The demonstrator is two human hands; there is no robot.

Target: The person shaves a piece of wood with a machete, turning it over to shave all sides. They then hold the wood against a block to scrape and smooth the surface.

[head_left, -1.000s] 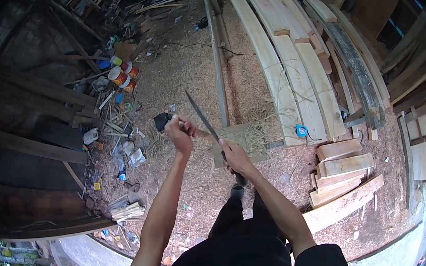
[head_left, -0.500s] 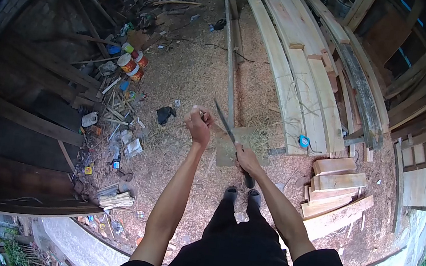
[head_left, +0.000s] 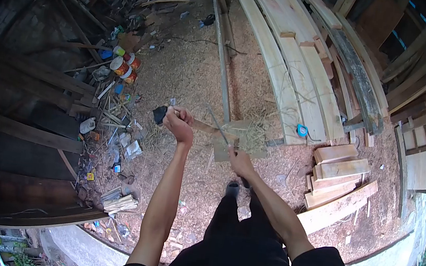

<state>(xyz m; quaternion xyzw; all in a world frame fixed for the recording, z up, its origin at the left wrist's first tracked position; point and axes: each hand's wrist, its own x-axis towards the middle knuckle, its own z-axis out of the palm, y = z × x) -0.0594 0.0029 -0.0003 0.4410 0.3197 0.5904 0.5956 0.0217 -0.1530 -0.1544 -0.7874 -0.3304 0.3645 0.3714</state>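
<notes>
My left hand [head_left: 179, 124] is closed around one end of a thin wooden strip [head_left: 207, 127], which points across to the right. In my right hand [head_left: 241, 165] is the handle of a long-bladed knife like a machete [head_left: 218, 125]. Its blade points up and to the left and overlaps the strip in this view, while the handle end shows below my fist. Beneath the hands, a flat board [head_left: 246, 149] lies on the ground with thin shavings [head_left: 255, 133] on and around it. A black plastic scrap [head_left: 159, 115] shows on the ground just beyond my left hand.
Long planks [head_left: 287, 62] stretch away at the right, a blue tape measure [head_left: 302, 130] on their near end. Short boards [head_left: 344, 169] are stacked nearer to me. Paint cans [head_left: 120, 66] and litter line the left side. A narrow beam [head_left: 219, 53] runs ahead over sawdust.
The wooden strip has come into clearer view between my hands. My right hand and the knife have moved slightly down and left. The whole view has shifted a little.
</notes>
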